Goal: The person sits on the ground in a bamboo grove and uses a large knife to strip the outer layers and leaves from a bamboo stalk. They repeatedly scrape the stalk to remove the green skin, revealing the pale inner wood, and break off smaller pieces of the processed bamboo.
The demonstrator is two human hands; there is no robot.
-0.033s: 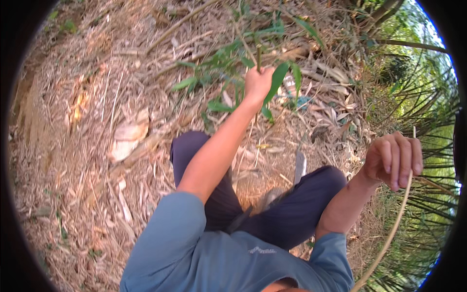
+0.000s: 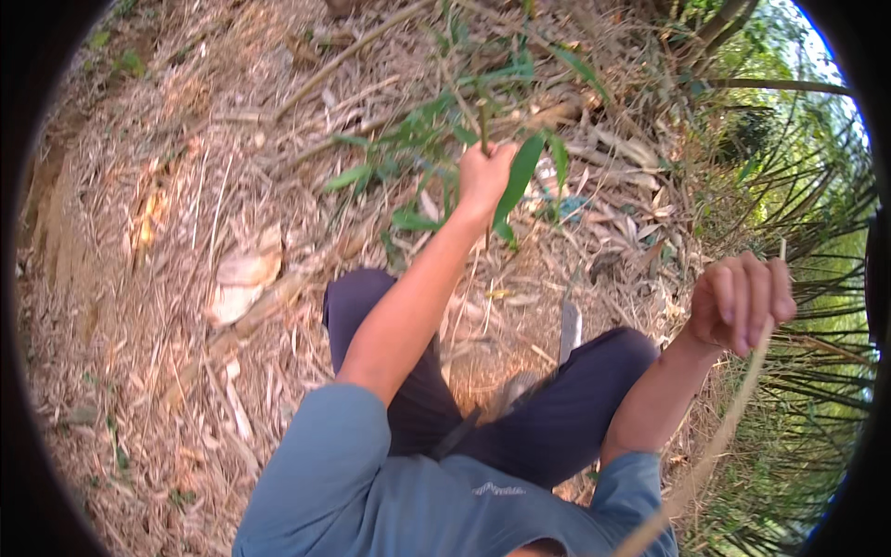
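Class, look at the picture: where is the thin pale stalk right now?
In the head view, the stalk is at lower right, gripped in the right hand and running down past the right sleeve.

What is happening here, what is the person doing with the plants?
A person stands on ground covered with dry leaves and stalks. The left hand is stretched forward and closed around a thin green leafy stem. The right hand is raised at the side, closed around a long pale dry stalk that runs down past the arm. A blade-like tool appears to hang between the legs.
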